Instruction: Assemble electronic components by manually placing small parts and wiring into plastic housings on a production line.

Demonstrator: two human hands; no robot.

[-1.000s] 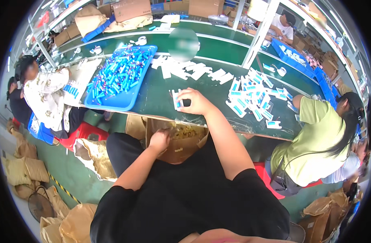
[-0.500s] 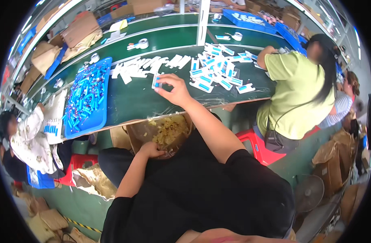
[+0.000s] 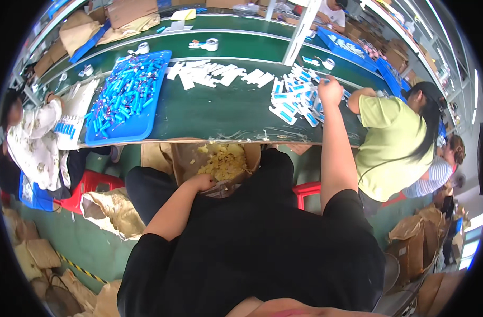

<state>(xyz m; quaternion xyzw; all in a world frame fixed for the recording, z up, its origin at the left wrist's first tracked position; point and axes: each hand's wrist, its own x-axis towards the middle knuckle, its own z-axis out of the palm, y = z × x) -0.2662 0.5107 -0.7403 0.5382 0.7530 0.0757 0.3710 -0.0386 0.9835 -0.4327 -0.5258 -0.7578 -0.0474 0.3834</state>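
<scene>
My right hand [image 3: 330, 91] reaches over the right edge of a heap of flat white pieces with blue cylinders [image 3: 290, 98] on the table. Its fingers are bent and drawn together; whatever is between them is hidden. Low in front of me, my left hand [image 3: 202, 182] lies at the near edge of a cardboard box [image 3: 184, 158] holding yellow scraps [image 3: 224, 162]. Its fingers are curled, and I cannot make out what they grip. Plain white flat pieces [image 3: 231, 77] are spread left of the heap. A blue tray [image 3: 141, 129] full of blue wired cylinders [image 3: 126, 90] stands farther left.
The green table [image 3: 210, 116] has a raised belt behind it, with tape rolls [image 3: 212, 45] on it. A white post [image 3: 300, 37] rises behind the heap. One person in yellow-green [image 3: 392, 137] sits close on my right, another in a pale patterned top [image 3: 35, 137] on the left.
My right hand has moved right from the table's middle, where it pinched a white-and-blue piece, to the heap. My left hand stays by the box. The whole view has shifted.
</scene>
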